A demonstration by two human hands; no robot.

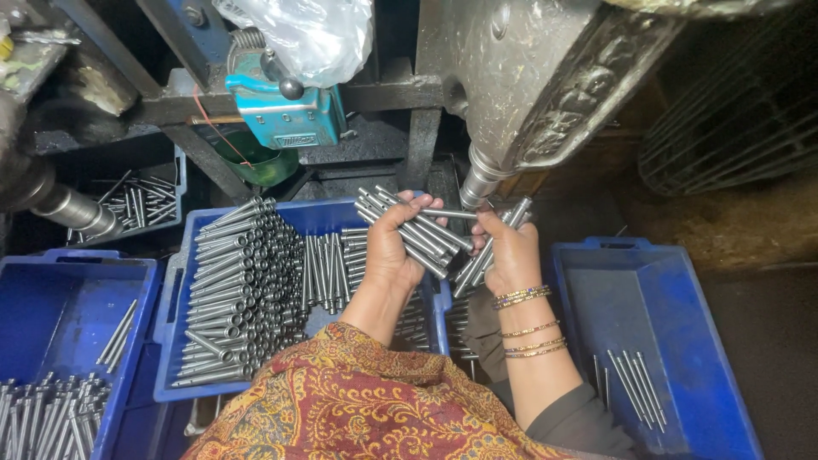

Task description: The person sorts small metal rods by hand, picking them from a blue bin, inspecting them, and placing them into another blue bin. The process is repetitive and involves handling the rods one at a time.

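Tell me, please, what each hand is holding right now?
Left hand: closed on a bundle of metal rods.
Right hand: closed on more metal rods, fingers pinching one.

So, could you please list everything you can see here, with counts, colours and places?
Metal rods: many, grey, stacked in the centre bin.
Blue bins: four, left, back left, centre, right; each holds rods.
Press machine: one, grey, above the hands.
Teal unit: one, upper centre.
Plastic bag: one, clear, above the teal unit.
Wire guard: one, top right.
Bangles: several, gold, right wrist.
Left hand: grips a rod bundle.
Right hand: holds more rods at the machine's tip.
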